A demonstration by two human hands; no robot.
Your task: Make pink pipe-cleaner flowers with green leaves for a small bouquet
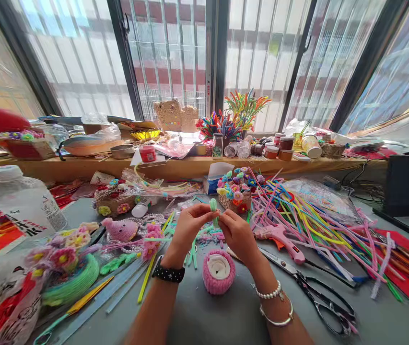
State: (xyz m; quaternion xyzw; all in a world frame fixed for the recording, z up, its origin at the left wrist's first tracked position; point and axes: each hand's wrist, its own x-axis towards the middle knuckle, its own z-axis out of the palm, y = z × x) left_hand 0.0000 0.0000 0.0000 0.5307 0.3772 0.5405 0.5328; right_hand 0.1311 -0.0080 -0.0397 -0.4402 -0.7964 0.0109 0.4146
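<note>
Between both hands, at the middle of the view, is a looped piece of light green pipe cleaner point(213, 205). My left hand point(192, 224) pinches it from the left, thumb and fingertips together. From the right, my right hand point(236, 232) pinches the same piece, its fingers curled. Below them a round pink fuzzy pot point(218, 282) with a white rolled filling stands upright on the grey table point(204, 321), apart from the hands. Loose green pipe cleaner pieces point(192, 254) lie behind the pot, partly hidden by my left hand.
Black-handled scissors point(312, 287) and a pink glue gun point(281, 239) lie at the right, before a heap of coloured pipe cleaners point(297, 215). Fuzzy flowers point(64, 258), a yellow-handled tool point(89, 294) and a plastic bottle point(24, 201) occupy the left. Behind stands a flower basket point(238, 196).
</note>
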